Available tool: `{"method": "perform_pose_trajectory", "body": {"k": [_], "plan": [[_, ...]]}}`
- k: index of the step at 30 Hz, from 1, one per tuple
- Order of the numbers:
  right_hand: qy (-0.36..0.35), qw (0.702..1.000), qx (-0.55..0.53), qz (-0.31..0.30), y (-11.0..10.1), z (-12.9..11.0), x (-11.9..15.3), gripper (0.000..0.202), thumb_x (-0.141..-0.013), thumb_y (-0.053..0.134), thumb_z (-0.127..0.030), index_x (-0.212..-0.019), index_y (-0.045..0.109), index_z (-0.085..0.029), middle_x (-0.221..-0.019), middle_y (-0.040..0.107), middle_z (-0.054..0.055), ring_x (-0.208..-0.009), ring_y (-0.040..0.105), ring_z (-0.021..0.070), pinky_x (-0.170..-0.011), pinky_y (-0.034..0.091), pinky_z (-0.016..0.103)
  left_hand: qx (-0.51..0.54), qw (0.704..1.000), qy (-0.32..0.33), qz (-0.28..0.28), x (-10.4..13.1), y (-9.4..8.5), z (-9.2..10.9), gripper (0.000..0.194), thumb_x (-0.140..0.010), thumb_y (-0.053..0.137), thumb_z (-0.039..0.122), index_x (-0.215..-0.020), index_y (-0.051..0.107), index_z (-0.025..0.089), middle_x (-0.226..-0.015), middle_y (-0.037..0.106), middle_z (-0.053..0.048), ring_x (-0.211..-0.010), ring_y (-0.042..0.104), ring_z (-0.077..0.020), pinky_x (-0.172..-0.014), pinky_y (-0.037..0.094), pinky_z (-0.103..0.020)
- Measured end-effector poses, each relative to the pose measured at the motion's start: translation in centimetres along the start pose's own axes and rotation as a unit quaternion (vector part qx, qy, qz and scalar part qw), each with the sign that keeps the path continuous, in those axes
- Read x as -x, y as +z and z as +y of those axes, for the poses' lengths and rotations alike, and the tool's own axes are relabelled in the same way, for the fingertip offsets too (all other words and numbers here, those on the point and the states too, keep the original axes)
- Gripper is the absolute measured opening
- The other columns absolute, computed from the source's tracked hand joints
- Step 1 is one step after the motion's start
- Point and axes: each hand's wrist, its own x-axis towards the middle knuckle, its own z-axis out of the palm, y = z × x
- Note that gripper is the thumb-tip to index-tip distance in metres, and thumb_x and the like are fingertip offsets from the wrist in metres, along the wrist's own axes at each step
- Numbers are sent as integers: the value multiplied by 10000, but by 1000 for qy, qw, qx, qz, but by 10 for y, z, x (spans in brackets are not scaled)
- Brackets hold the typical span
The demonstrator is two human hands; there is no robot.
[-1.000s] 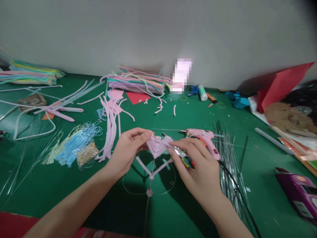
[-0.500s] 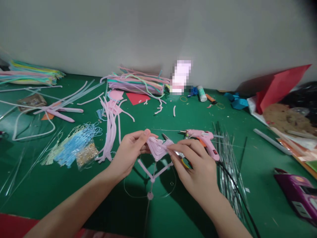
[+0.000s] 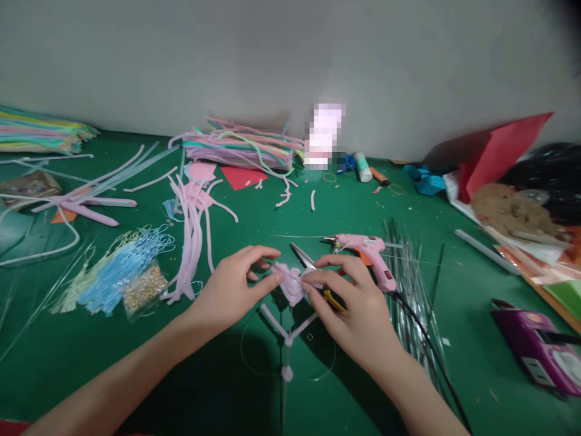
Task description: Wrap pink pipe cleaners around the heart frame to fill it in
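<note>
A lilac flower-like piece of coiled pipe cleaner [image 3: 291, 287] is between my hands above the table. My right hand [image 3: 356, 297] pinches its right side between thumb and fingertips. My left hand [image 3: 240, 281] has its thumb against the left edge, with the index finger stretched out and apart from the piece. Below hangs a thin stem with a V-shaped lilac pipe-cleaner branch [image 3: 297, 330] and a small lilac knob [image 3: 287, 373]. Pliers with yellow handles [image 3: 303, 255] lie behind the flower, partly hidden by my right hand.
A pink glue gun [image 3: 363, 243] lies beyond my right hand, near thin wires [image 3: 406, 290]. Loose lilac pipe cleaners [image 3: 190, 248], blue tassels [image 3: 115, 281] and a bag of gold beads [image 3: 144, 289] are at left. A purple device [image 3: 538, 345] sits at right.
My left index finger has lifted off the flower, leaving the thumb at its edge. The flower has turned and lowered slightly; my right hand keeps its pinch. The view has shifted a little.
</note>
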Motion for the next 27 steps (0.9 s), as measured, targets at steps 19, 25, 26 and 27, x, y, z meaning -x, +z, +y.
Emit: {"method": "perform_pose_trajectory", "body": {"k": [19,25,26,27], "plan": [[-10,993,-63,-97,-2,-4,10,108,-855,565,-118,-896,638,-186,-976,628,82,-917,597,199,-813,517,375,-233,917,319,55,22,16,-15,141,-910,480,113,-972,602,144,-943,719,-80,-975,634,-204,-901,486,-330],[-15,994,-43,-104,-8,-6,15,113,-858,556,-119,-903,632,-190,-992,631,85,-898,610,197,-781,532,377,-250,901,354,22,33,16,-20,190,-897,465,91,-1034,578,160,-1144,703,-102,-1126,607,-221,-950,464,-347],[-17,994,-39,-102,-9,-6,15,110,-858,556,-120,-899,631,-189,-987,633,86,-893,612,197,-777,535,378,-253,898,360,21,35,16,-20,202,-893,459,88,-1040,573,168,-1183,687,-109,-1156,593,-231,-946,465,-358],[-18,994,-36,-102,-9,-6,15,106,-857,556,-120,-895,629,-187,-983,634,87,-890,613,197,-775,537,379,-258,895,364,20,36,17,-21,211,-891,453,86,-1041,571,176,-1216,672,-116,-1180,582,-240,-943,466,-368]]}}
